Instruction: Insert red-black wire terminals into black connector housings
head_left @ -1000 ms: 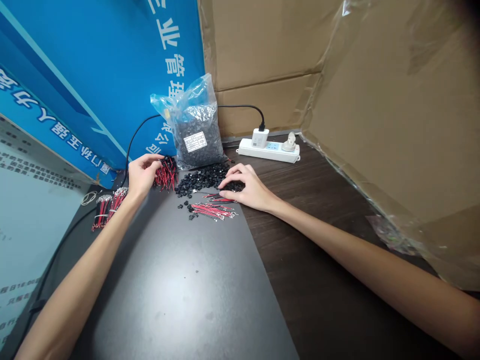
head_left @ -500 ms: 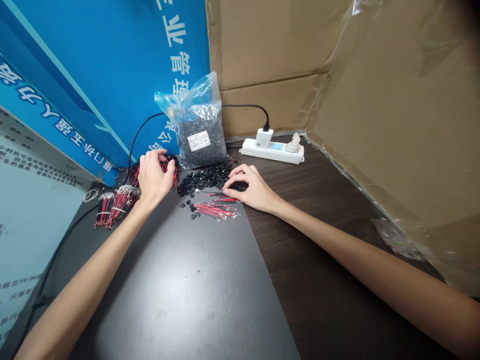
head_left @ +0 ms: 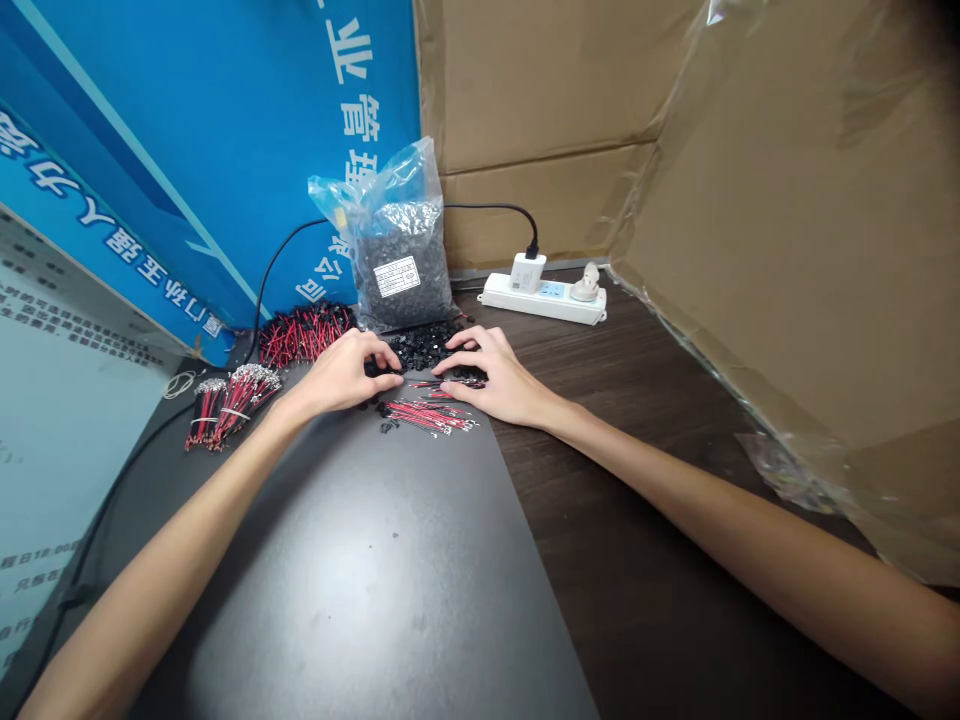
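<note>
My left hand [head_left: 349, 372] is over the left edge of a loose pile of small black plastic parts [head_left: 424, 345]. Its fingers are bent, with a gap between thumb and forefinger, and I see nothing held in them. On the pile's right side, my right hand [head_left: 499, 382] has thumb and forefinger close together at a thin dark wire [head_left: 420, 383]; its other fingers are spread over the black parts. Just in front lie loose red and black wires [head_left: 431, 415] with small metal ends. A heap of red and black wires with black ends [head_left: 304, 333] lies behind my left wrist.
Banded wire bundles [head_left: 236, 400] lie at the left. A clear bag of black parts [head_left: 397, 265] stands behind the pile. A white power strip [head_left: 544, 297] with a charger [head_left: 527, 272] is at the back right. A blue panel [head_left: 225, 120] and cardboard walls [head_left: 540, 100] enclose the table.
My left hand has moved right and nearer, from the heap of red and black wires to the black parts. My right hand stays near the same spot, its fingers slightly more spread.
</note>
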Demonstrator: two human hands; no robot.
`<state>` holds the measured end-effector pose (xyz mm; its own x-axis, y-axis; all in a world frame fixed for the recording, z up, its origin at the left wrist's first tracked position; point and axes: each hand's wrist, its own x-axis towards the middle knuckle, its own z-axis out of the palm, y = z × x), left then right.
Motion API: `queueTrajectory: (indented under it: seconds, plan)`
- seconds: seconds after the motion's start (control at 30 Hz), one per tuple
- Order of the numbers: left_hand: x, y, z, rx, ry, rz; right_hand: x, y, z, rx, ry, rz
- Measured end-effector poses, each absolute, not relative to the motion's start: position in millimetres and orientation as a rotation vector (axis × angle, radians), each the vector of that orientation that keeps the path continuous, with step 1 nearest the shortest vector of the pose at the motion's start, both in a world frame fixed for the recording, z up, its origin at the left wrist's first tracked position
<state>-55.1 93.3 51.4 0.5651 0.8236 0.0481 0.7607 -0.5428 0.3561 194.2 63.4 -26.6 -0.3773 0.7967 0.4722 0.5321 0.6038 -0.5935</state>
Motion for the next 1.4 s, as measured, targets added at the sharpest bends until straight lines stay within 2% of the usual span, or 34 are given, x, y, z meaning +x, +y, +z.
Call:
queueTrajectory:
  seconds: [0.57, 0.83, 0.97, 1.1, 1.4]
  plan:
    - [-60.6, 101.4, 34.0, 2.483, 1.251, 0.429, 192.4, 60.2, -24.4, -1.051, -2.136, 0.371]
    - [-79.4, 110.9, 69.7, 2.251, 1.488, 0.644, 192.3, 58.1, -22.7, -1.015, -2.167, 0.395]
    - [-93.3, 112.2, 86.0, 2.253, 1.708, 0.339, 191.7, 57.7, -23.0, -1.015, -2.178, 0.434]
    - [-94.9, 109.4, 89.4, 2.260, 1.731, 0.044, 191.3, 56.3, -20.9, -0.996, -2.190, 0.446]
    - [-87.9, 106.6, 79.4, 2.135, 1.783, -0.138, 189.8, 52.8, -11.9, -0.958, -2.141, 0.482]
